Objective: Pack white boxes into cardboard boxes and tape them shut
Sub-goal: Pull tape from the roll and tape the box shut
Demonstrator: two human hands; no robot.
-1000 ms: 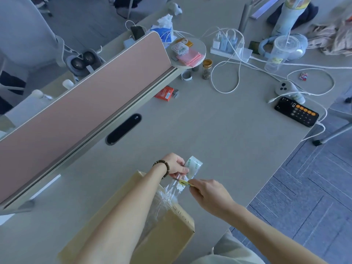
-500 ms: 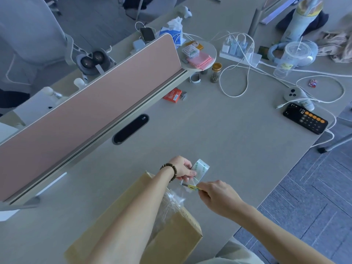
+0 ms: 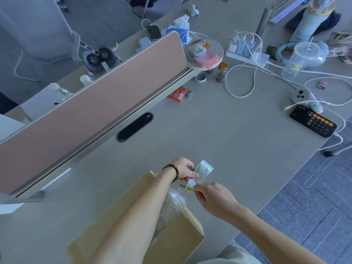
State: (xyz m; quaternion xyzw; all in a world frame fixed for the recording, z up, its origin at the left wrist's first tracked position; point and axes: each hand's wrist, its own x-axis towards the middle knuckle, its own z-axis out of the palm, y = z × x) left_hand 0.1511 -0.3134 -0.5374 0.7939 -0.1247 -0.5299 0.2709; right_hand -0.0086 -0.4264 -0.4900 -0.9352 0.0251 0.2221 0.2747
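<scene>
A: Where is the brown cardboard box [image 3: 177, 237]?

B: At the lower centre of the frame, lying on the pale wood-grain desk [image 3: 219, 141], with the person's forearms crossing over it. Crinkled clear plastic tape [image 3: 174, 200] runs up from the box's top toward the hands.

A: What does the left hand [image 3: 183, 168] hold?

B: Its fingers curl round a white roll of tape with green print [image 3: 203, 169], just above the box's far end. A dark beaded bracelet [image 3: 172, 168] sits on that wrist.

A: And the right hand [image 3: 213, 195]?

B: Its fingers pinch a small yellow-handled cutter [image 3: 189, 187], whose grey blade points left, just beneath the roll and touching the tape strand.

A: Anything else on the desk?

B: A long pink divider panel [image 3: 91, 111] crosses the left of the frame. A black phone showing a calculator with orange keys [image 3: 313, 121] lies at the right edge, beside white charging cables [image 3: 253, 73]. A clear plastic cup with a straw [image 3: 299, 58] stands at the upper right, and a small orange packet [image 3: 178, 94] lies near the divider's end.
</scene>
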